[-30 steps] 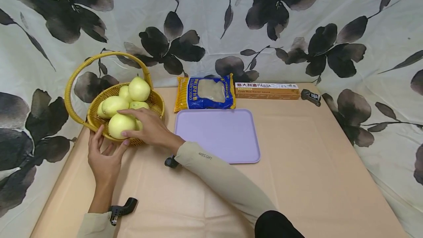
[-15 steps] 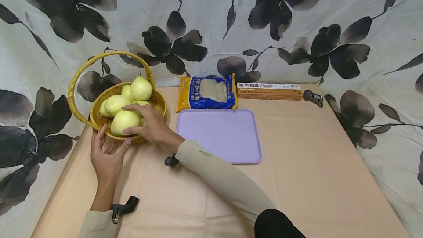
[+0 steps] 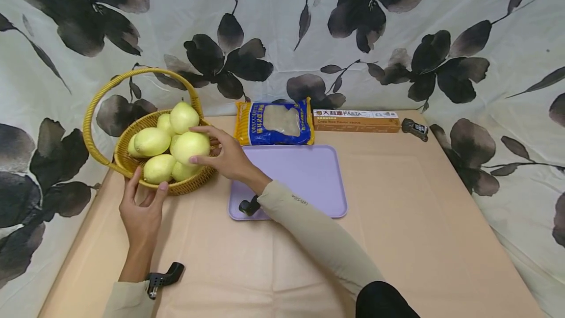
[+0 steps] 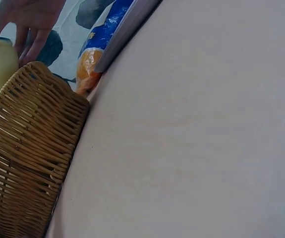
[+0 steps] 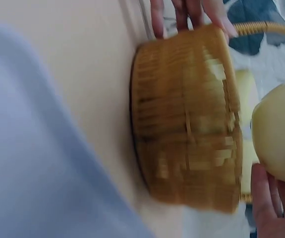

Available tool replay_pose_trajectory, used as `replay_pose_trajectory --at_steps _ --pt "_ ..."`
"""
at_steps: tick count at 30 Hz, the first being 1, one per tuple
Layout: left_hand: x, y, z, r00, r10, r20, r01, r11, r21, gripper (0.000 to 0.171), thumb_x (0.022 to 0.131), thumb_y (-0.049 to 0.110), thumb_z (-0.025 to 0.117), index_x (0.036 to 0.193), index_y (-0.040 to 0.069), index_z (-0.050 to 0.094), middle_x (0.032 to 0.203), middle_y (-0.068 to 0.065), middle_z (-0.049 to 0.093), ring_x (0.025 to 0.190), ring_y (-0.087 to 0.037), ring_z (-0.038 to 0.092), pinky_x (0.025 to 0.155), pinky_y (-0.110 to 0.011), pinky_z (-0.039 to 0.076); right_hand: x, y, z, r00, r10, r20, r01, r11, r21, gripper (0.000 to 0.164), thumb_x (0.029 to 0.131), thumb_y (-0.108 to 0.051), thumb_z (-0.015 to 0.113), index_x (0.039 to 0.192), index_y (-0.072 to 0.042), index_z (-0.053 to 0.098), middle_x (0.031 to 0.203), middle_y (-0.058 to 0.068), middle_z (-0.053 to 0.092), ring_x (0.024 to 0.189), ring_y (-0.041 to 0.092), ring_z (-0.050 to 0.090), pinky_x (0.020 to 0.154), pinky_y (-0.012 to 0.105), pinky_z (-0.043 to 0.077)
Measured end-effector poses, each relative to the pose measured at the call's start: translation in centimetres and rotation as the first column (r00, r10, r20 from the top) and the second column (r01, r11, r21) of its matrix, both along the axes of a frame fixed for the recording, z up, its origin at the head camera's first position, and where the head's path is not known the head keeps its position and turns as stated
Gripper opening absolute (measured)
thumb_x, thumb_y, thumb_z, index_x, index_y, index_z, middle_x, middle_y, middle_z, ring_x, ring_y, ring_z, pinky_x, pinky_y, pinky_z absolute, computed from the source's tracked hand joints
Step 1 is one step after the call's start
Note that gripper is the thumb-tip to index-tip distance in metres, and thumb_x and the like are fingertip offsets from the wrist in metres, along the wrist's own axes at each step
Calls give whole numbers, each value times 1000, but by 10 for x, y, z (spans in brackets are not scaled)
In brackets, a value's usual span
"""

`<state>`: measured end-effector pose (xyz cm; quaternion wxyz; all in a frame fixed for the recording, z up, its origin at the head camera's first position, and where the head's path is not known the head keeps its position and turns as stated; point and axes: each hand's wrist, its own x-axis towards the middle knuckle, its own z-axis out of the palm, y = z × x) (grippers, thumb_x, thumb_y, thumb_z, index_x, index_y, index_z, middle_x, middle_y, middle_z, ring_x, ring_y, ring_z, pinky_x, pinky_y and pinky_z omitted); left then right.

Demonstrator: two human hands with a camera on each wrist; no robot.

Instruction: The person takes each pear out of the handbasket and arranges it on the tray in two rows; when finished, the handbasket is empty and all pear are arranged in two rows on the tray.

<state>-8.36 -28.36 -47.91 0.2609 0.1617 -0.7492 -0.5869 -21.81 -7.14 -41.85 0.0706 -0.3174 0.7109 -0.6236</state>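
Note:
A yellow wicker basket [image 3: 194, 180] with a tall hooped handle stands at the table's left and holds several pale yellow-green pears [image 3: 152, 142]. My right hand [image 3: 231, 158] grips one round pear [image 3: 191, 148] between thumb and fingers, over the basket's right side. In the right wrist view that pear [image 5: 280, 131] is above the rim, clear of the wicker. My left hand [image 3: 142, 217] holds the basket's front rim, its thumb and fingers spread along the edge. The left wrist view shows the basket's side [image 4: 30, 148] but not the left fingers.
A lilac tray [image 3: 300, 175] lies right of the basket, partly under my right wrist. Behind it sit a blue-and-yellow pasta bag [image 3: 278, 122], a brown pasta box [image 3: 356, 121] and a small black packet [image 3: 415, 130]. A floral cloth hangs at the back.
My right hand has lifted the front pear and moved it right and slightly back, uncovering another pear below. My left hand stays on the rim.

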Motion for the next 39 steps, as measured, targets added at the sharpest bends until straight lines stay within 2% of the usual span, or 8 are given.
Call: replay_pose_trajectory --at_steps 3,8,12,19,24,27,32,39 --pt "0 -1 -1 1000 -3 -9 4 999 45 73 95 12 80 160 18 48 173 -6 35 158 -33 37 96 -7 53 -7 15 0 999 3 32 -2 999 -36 66 91 -15 86 151 -20 58 145 3 62 111 16 65 95 30 62" --pt "0 -2 -4 1000 -13 -20 14 996 85 74 94 9 80 161 17 48 174 -5 32 161 -32 32 97 -8 52 -18 40 -2 999 -6 36 8 998 -70 67 91 -10 86 151 -16 59 144 8 64 112 19 66 94 33 63" --pt "-1 -2 -5 1000 -17 -25 19 996 86 75 94 9 80 161 16 47 174 -5 33 161 -31 31 97 -8 52 -26 60 -9 998 -34 53 35 999 -26 67 90 -10 86 151 -17 60 145 9 65 116 25 67 95 35 63" --pt "-2 -2 -5 1000 -19 -20 20 998 57 75 95 9 80 161 17 47 172 -6 35 159 -33 35 97 -8 52 -35 86 -32 994 -76 81 70 995 72 66 89 -11 87 150 -16 61 145 8 64 126 29 65 108 42 58" --pt "-2 -2 -5 1000 -10 -4 10 1000 22 74 96 11 79 162 18 46 173 -4 34 160 -30 34 102 -11 52 -37 95 -44 994 -79 71 64 979 191 65 89 -16 88 149 -17 62 145 4 65 124 27 64 111 45 52" --pt "-2 -2 -4 1000 -11 3 11 1000 18 74 97 12 78 162 18 45 173 -2 35 161 -28 33 104 -13 52 -37 97 -48 994 -69 80 49 973 225 66 88 -17 89 149 -18 62 149 2 62 125 25 65 110 44 53" --pt "-2 -2 -6 1000 -20 -3 20 999 37 74 96 11 79 162 19 45 173 -2 33 161 -30 33 103 -12 52 -36 96 -54 992 -86 88 65 973 223 75 87 -14 89 154 -16 56 150 7 62 129 27 67 109 40 56" --pt "-2 -3 -5 1000 -15 -8 15 999 40 75 96 10 79 162 18 45 174 -4 32 161 -31 32 104 -14 52 -31 93 -54 977 -194 85 175 966 190 74 85 -10 91 150 -15 57 143 11 64 125 29 70 100 32 62"
